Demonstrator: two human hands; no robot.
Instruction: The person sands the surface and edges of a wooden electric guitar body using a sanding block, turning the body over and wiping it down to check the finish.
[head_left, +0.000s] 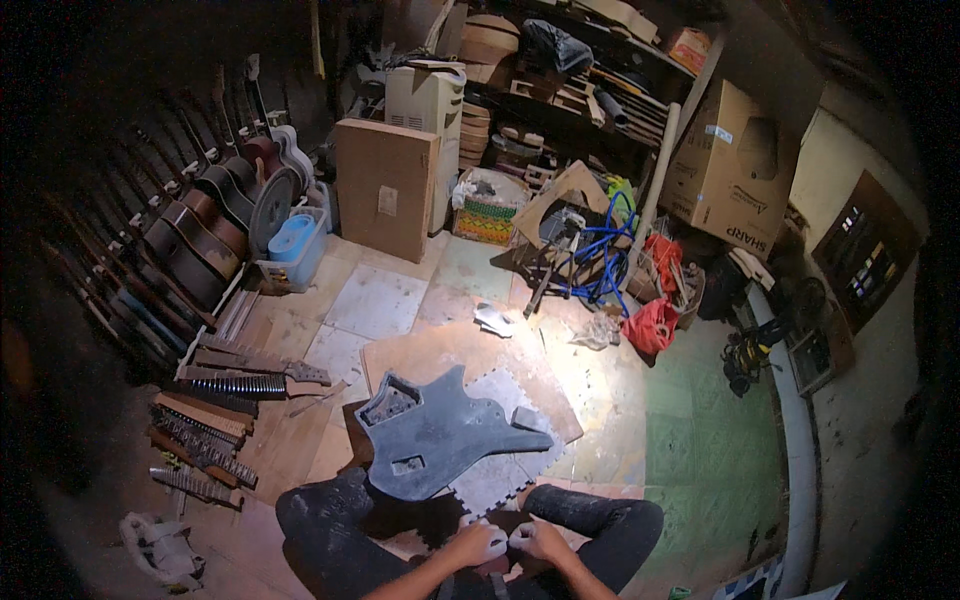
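My left hand (478, 542) and my right hand (532, 543) are close together over my lap, both with curled fingers; what they grip is too small and hidden to make out. Just beyond them, a dusty dark grey electric guitar body (445, 430) with two cut cavities lies flat on a pale interlocking foam mat (480, 485), which is on a brown board (560, 415). A small grey block (528, 420) sits beside the body's long horn at the right.
Guitar necks (235, 385) and other wooden parts lie at the left, near racked guitars (200, 220). Behind are a flat carton (385, 195), shelves of wood, tangled blue hose (605, 260) and red bags (650, 325). A yellow-black tool (755, 350) stands by the right wall.
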